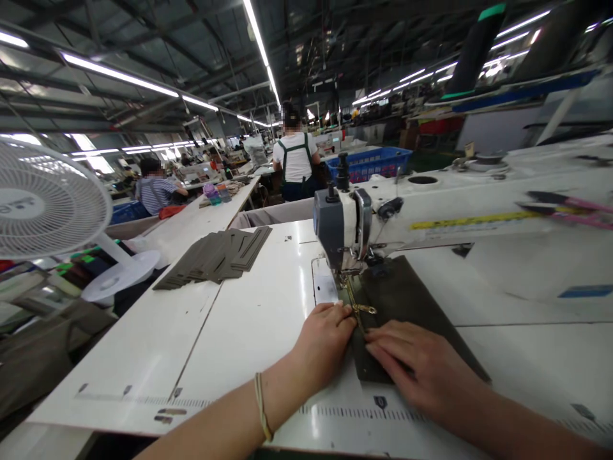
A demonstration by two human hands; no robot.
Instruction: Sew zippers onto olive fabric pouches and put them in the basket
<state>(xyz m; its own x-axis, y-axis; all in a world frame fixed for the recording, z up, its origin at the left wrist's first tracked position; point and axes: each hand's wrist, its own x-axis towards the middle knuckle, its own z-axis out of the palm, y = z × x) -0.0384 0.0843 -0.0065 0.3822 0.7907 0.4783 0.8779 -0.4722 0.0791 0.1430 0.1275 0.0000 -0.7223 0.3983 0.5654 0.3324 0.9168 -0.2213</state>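
Observation:
A dark olive fabric panel (421, 306) lies flat under the needle area of a sewing machine (341, 223). Along the panel's left edge runs a gold-toothed zipper with a gold pull (364, 309). My left hand (325, 342) is closed, its fingertips pressed on the zipper strip just in front of the presser foot. Nearer the table's front edge, my right hand (416, 361) pinches the zipper and fabric edge with thumb and fingers together. The strip's lower end passes partly beneath my hands.
A fanned stack of olive fabric pieces (215, 255) lies left on the white table (258, 319). A white fan (43, 204) stands far left. Scissors (565, 207) and yellow tape rest on the machine arm. Behind are a blue crate (371, 163) and two seated people.

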